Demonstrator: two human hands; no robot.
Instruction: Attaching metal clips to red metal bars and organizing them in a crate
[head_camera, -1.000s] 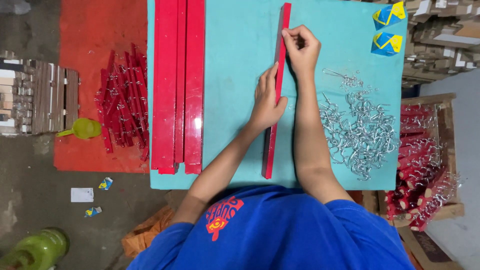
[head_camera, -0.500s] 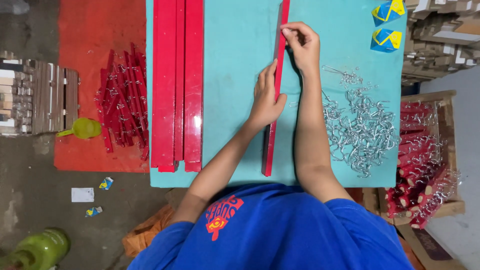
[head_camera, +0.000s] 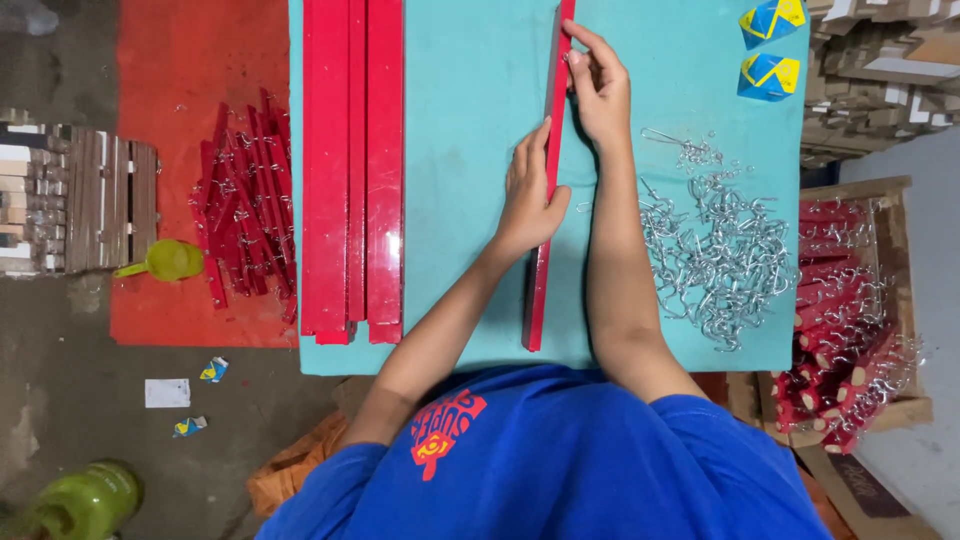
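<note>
A long narrow red strip (head_camera: 540, 290) lies lengthwise on the turquoise table (head_camera: 460, 140), running away from me. My left hand (head_camera: 528, 195) rests on the strip's left side about halfway along, fingers extended, thumb across it. Farther up, my right hand (head_camera: 598, 85) pinches the strip's right edge with its fingertips; whether a small metal hook is between the fingers cannot be made out. A loose heap of silver metal hooks (head_camera: 720, 250) lies just right of my right forearm.
Three wider red bars (head_camera: 352, 170) lie side by side on the table's left part. Two blue-and-yellow packets (head_camera: 768, 50) sit at the far right. A wooden crate of red pieces with hooks (head_camera: 850, 330) stands right of the table. Red pieces (head_camera: 245, 210) and a green scoop (head_camera: 170, 260) lie on the floor mat.
My right hand has crept slightly farther up the strip. The left hand stays pressed at the middle, and the strip has not shifted.
</note>
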